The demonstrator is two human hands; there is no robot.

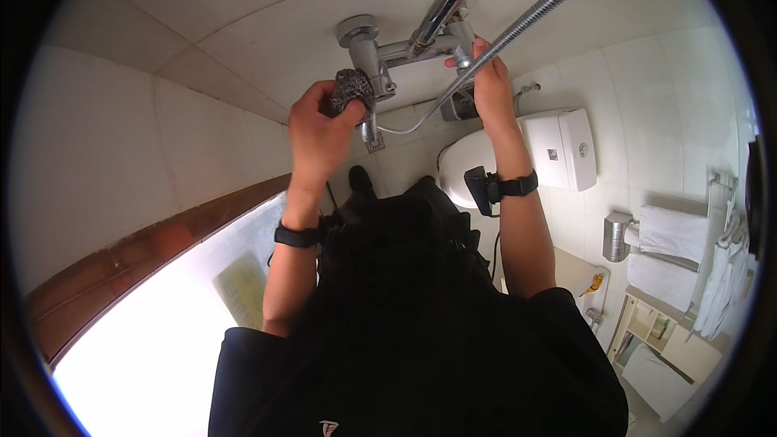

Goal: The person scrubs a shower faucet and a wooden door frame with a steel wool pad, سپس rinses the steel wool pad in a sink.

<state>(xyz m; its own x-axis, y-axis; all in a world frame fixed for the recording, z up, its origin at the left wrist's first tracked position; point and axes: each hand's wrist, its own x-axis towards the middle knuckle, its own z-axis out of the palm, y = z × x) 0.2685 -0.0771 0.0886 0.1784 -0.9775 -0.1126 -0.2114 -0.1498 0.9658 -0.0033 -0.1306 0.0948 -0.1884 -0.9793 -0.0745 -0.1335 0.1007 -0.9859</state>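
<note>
A steel wool scourer [352,90] is pinched in my left hand [322,127], against or close beside the left end of a wall-mounted chrome shower mixer [396,53]. My right hand [493,88] is at the mixer's right end, its fingers around the fitting there and partly hidden behind the metal shower hose [534,12]. A chrome riser pipe [446,3] rises from the middle of the mixer. The mixer's spout [368,132] points down below the scourer.
Below on the right stands a white toilet [522,152]. A floor drain [376,142] lies beneath the mixer. White towels [674,230] hang on the right wall beside a metal paper holder [617,237]. A brown ledge [158,243] runs along the bright window at left.
</note>
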